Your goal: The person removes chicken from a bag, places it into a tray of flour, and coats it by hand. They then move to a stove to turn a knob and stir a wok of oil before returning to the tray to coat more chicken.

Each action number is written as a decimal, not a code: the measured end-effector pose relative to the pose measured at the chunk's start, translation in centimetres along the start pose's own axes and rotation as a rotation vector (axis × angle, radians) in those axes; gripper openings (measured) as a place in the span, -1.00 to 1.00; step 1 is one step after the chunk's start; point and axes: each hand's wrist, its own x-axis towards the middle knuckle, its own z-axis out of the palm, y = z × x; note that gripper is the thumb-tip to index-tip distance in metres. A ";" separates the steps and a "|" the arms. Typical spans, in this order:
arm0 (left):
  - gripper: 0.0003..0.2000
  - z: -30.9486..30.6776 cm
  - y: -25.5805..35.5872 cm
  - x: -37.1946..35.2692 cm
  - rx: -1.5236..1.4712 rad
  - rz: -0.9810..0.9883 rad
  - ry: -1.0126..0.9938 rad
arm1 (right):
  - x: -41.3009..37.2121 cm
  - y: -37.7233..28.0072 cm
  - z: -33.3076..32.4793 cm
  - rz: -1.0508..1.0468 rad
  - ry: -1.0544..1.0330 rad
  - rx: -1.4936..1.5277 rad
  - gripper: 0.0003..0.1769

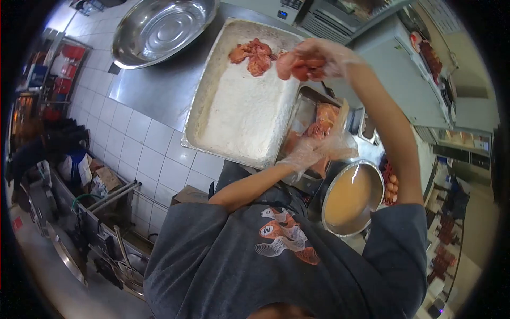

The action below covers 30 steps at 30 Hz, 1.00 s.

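Grey T-shirt with an orange-and-white print fills the bottom of the view, and both arms reach out from it over the steel tabletop. Both hands wear thin clear gloves. Raised highest, the right hand has its fingers closed around a piece of raw meat, which hangs over the far right edge of the flour tray, a wide metal tray spread with white flour. Two more reddish pieces lie on the flour at the far end, just beside the held one. Lower down, the left hand sits in the small metal pan of marinated meat beside the tray, fingers down among the pieces; whether it grips one cannot be told. A round bowl of orange-brown liquid stands near this pan, and a large empty steel bowl rests beyond the tray.
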 end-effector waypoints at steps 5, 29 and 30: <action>-0.78 0.2 1.8 -1.4 0.066 -0.032 0.061 | 12.3 1.6 -3.5 0.023 -0.041 -0.228 -0.82; -0.80 -3.8 8.2 -6.7 -0.360 -0.096 0.262 | 1.2 -1.2 -4.0 -0.198 0.156 -0.623 -0.04; -0.79 -5.4 9.6 -7.4 -0.345 -0.100 0.284 | 0.8 -1.3 -3.9 -0.198 0.139 -0.601 -0.04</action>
